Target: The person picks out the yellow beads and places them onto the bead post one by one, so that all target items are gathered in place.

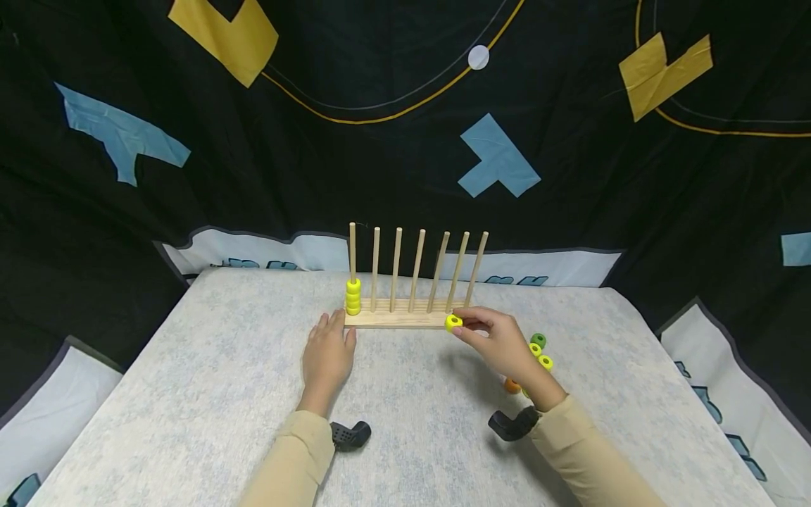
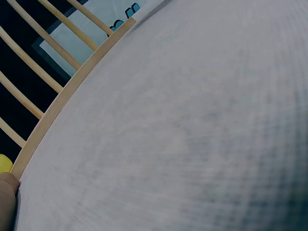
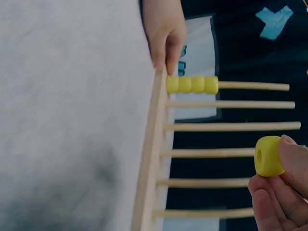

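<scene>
A wooden peg stand (image 1: 395, 320) with a row of upright pegs stands towards the back of the table. Several yellow beads (image 1: 353, 297) are stacked on its leftmost peg. My left hand (image 1: 326, 362) holds the left end of the base, thumb at the front; the right wrist view shows its fingertips right at that end. Between thumb and fingers, my right hand (image 1: 497, 341) pinches one yellow bead (image 3: 269, 156), its hole showing. That bead is off the pegs, near the base's right end in the head view.
Loose beads lie right of the stand, partly hidden by my right wrist: a green bead (image 1: 538, 340), several yellow beads (image 1: 545, 362) and an orange bead (image 1: 512, 386). A dark cloth (image 1: 393, 176) hangs behind the pale table (image 1: 405, 436). Black wrist devices (image 1: 351, 436) sit at both cuffs.
</scene>
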